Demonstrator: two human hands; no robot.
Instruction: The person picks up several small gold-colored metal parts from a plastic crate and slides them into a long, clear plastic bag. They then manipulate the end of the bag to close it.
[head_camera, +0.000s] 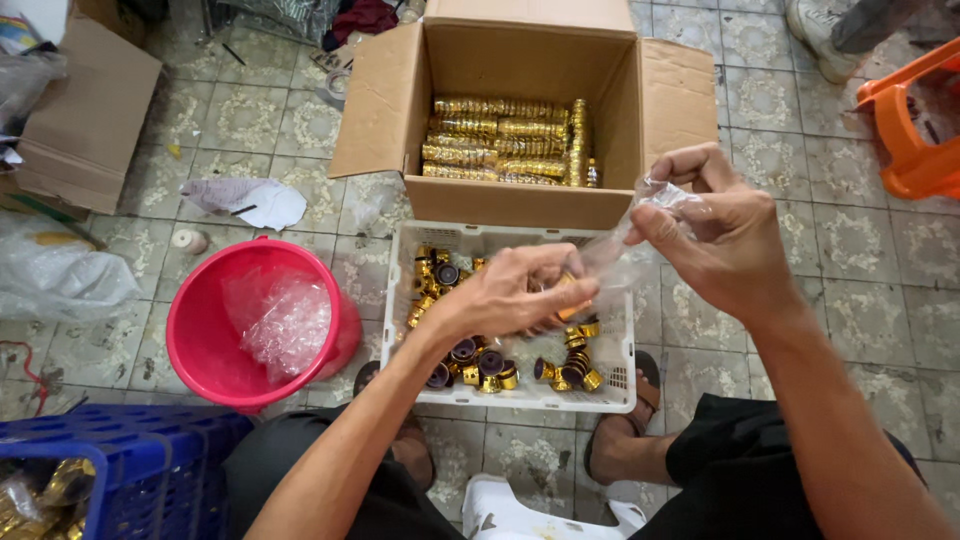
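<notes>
My left hand (520, 290) holds a stack of gold caps (568, 308) over a white plastic basket (620, 350) that holds several loose gold caps (480, 365). My right hand (715, 225) pinches the top of a thin clear plastic bag (625, 245) that hangs down to the caps in my left hand. Behind the basket stands an open cardboard box (520, 200) with rows of bagged gold cap stacks (500, 150) inside.
A red bucket (200, 340) holding crumpled clear plastic sits left of the basket. A blue crate (130, 450) is at the lower left, another cardboard box (85, 130) at the upper left, an orange stool (905, 130) at the upper right. My sandalled feet flank the basket.
</notes>
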